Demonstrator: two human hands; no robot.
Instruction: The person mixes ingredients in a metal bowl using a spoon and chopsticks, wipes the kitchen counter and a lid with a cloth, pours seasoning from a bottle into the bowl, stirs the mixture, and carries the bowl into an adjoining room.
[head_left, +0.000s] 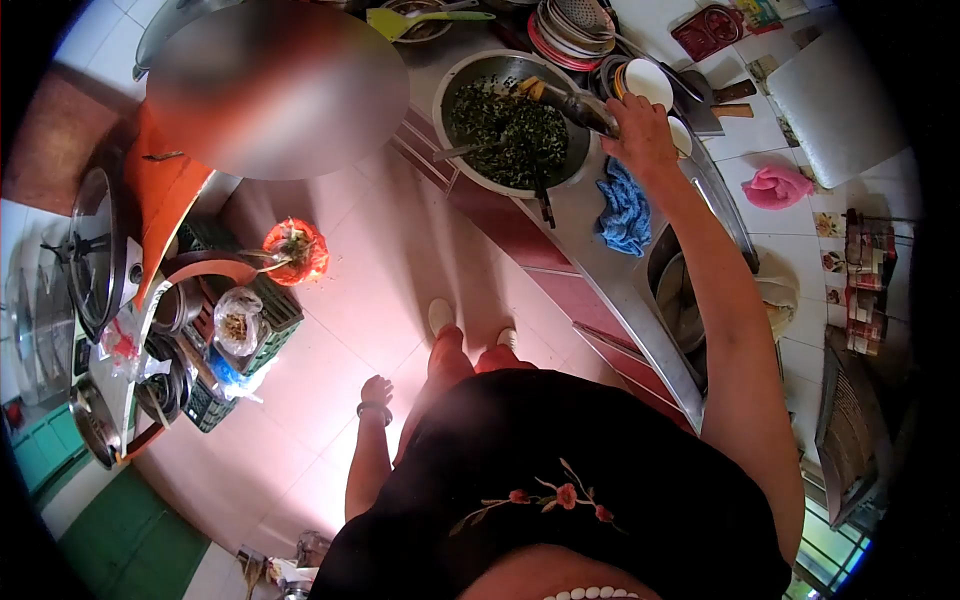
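Observation:
My right hand (645,138) reaches over the counter, its fingers closed around the near end of a dark bottle-like thing (572,106) with a yellowish tip. That thing lies tilted over the rim of a large metal bowl (442,118), its tip toward the bowl's middle. Chopped dark green leaves with pale bits (500,125) fill the bowl, and a dark handle rests across its near rim. Down at my side hangs my left hand (376,392), holding nothing, fingers loosely apart, a bracelet on its wrist. A crumpled blue cloth (625,210) lies just below my right hand.
Stacked plates (570,35), a white bowl (645,85) and a cleaver (700,105) stand behind the bowl. A sink (680,300) is set into the counter. On the left are crates (270,340), pans and a red-bagged bin (296,252). A blurred patch hides the upper left.

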